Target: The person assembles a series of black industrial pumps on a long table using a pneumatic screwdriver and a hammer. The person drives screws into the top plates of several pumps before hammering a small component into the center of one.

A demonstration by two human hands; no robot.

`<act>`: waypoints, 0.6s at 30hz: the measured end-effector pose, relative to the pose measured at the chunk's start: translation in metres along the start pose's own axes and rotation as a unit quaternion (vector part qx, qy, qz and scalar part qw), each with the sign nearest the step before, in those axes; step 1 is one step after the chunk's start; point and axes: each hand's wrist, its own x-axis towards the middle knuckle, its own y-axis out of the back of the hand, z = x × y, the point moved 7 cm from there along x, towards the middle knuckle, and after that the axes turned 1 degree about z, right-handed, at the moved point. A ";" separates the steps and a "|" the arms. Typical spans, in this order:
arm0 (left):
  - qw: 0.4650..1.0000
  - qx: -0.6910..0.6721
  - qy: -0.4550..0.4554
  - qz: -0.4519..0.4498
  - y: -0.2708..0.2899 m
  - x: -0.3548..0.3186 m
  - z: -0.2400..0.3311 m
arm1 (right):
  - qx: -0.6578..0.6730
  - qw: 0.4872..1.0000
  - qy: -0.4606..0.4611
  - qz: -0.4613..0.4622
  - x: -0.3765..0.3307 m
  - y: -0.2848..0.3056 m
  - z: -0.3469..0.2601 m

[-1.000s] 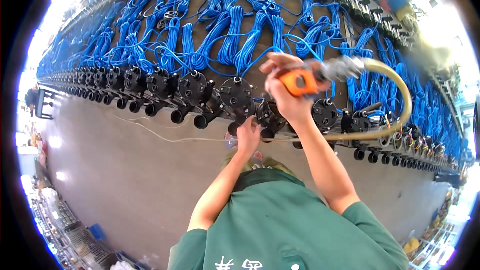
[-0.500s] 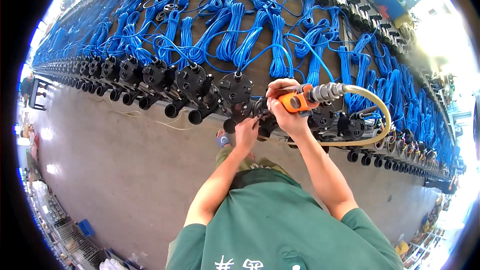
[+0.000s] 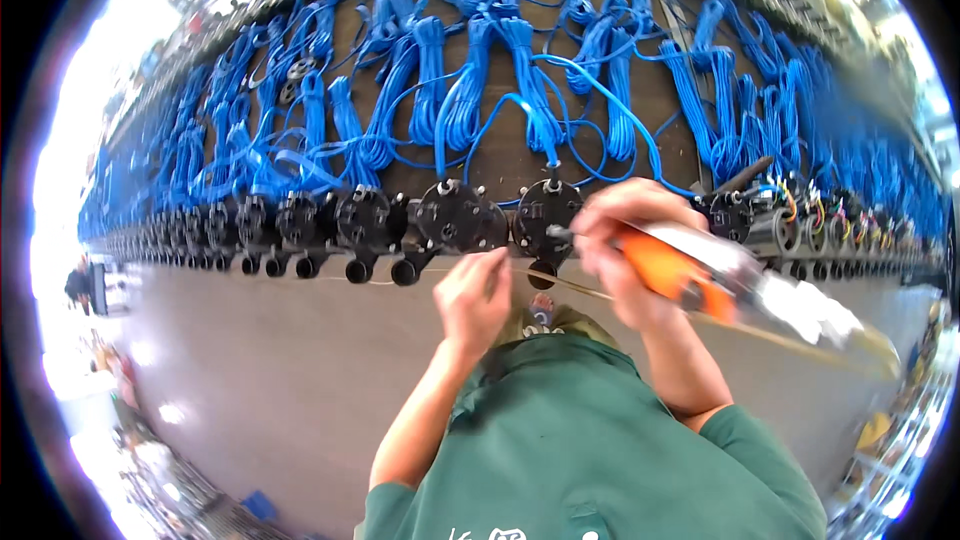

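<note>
My right hand point(image 3: 630, 245) is wrapped round an orange air screwdriver point(image 3: 668, 272), blurred by motion, with a clear hose trailing from its far end. The tool lies nearly level, its tip close to the face of a black round-capped pump point(image 3: 548, 208); whether they touch I cannot tell. My left hand point(image 3: 474, 300) is closed in a pinch at the lower edge of the neighbouring black pump point(image 3: 455, 220). Anything between its fingertips is hidden. Blue cable point(image 3: 520, 105) rises from the top of each of these pumps.
A long row of similar black pumps point(image 3: 300, 220) runs along the bench edge. Coiled blue cable bundles point(image 3: 465, 100) cover the brown bench top point(image 3: 640, 155). Open housings with coloured wires point(image 3: 815, 230) stand at right. A thin hose point(image 3: 575, 285) crosses below the pumps.
The view has shifted. My right hand has swung the screwdriver outward, its hose end dropping to the right. My left hand has come away from beside the right hand, leaving a wider gap.
</note>
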 end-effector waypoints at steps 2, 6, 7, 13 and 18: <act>0.991 0.002 -0.137 0.006 0.040 0.081 0.052 | -0.013 0.995 0.032 0.092 -0.002 0.041 -0.039; 0.991 0.043 -0.016 -0.125 0.010 0.237 -0.003 | -0.051 0.973 0.022 0.225 -0.020 0.087 -0.053; 0.966 0.092 0.032 -0.241 -0.016 0.260 -0.042 | -0.052 0.966 0.018 0.253 -0.025 0.093 -0.047; 0.688 -0.026 -0.140 -0.712 -0.195 0.164 -0.098 | -0.107 0.924 -0.018 0.368 -0.039 0.091 -0.019; 0.603 -0.175 -0.358 -0.691 -0.254 0.109 -0.075 | -0.156 0.907 -0.023 0.391 -0.031 0.069 -0.001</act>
